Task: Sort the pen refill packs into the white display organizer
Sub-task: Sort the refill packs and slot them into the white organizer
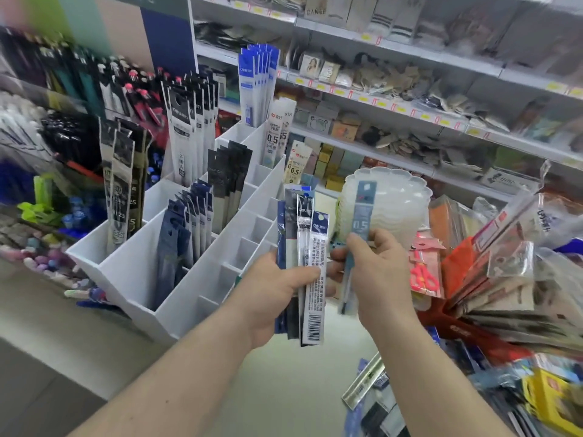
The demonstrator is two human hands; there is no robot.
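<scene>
Pen refill packs (307, 266) stand up like a fan in the left hand (274, 298). The thumb lies across the front of the bunch and the fingers curl round the back, so this hand grips the packs tight. The front pack is white with a blue top and a bar code near its bottom end. Behind it sit darker packs, blue and black ones.

The right hand (375, 272) is just beside the bunch. Its fingers and thumb pinch one slim grey-blue pack (355, 247) with "0.5" printed on it. This pack stands almost straight up, and its lower end pokes out under the hand.

To the left of both hands stands the white display organizer (176, 298) on a pale desk (47, 310). It has many slots in rows like steps. Dark blue packs (186, 228) fill one slot near the front. Black and grey packs (121, 184) stand in the slot at the left edge. Tall white and black packs (189, 134) and blue and white packs (257, 83) stand in slots further back. The small slots nearest the left hand hold nothing that I can see.

A clear plastic tub (397, 203) sits behind the right hand. At the right lies a messy heap of goods (504, 279) in shiny bags. Store shelves (410, 89) run along the back.
</scene>
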